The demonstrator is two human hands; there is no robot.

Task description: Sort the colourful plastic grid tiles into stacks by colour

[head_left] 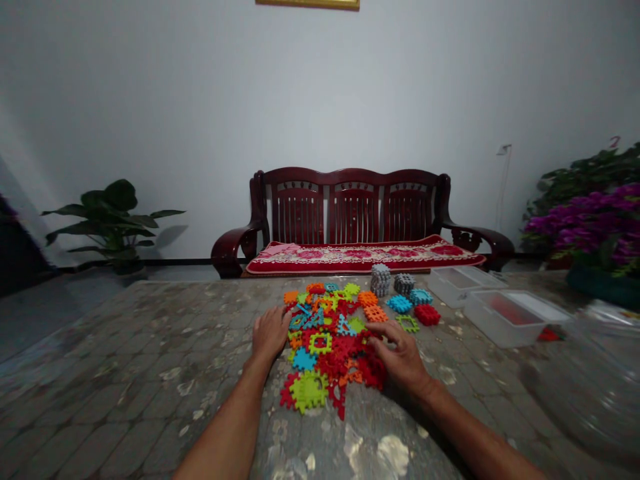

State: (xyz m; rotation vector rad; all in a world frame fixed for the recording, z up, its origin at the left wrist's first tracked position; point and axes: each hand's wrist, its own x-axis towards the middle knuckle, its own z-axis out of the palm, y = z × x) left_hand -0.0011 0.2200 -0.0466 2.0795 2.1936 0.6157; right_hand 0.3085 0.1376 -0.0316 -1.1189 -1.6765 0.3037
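Note:
A heap of plastic interlocking building pieces lies on the table between my hands, mostly red, with lime green, blue and orange among them. My left hand (271, 331) rests at the heap's left edge, fingers stretched out, holding nothing I can see. At the right edge, my right hand (400, 353) has its thumb and index finger around a red building piece (367, 338); its other fingers are partly hidden. A lime square frame (320, 343) lies in the middle of the heap, and a lime gear-edged piece (309, 391) lies at its near end.
Behind my right hand stand a light grey stack (381, 280), a dark grey stack (404, 284), blue stacks (399, 305) and a red stack (427, 314). Clear plastic boxes (510, 320) and a large transparent container (595, 380) occupy the table's right side. A wooden bench (353, 177) stands beyond.

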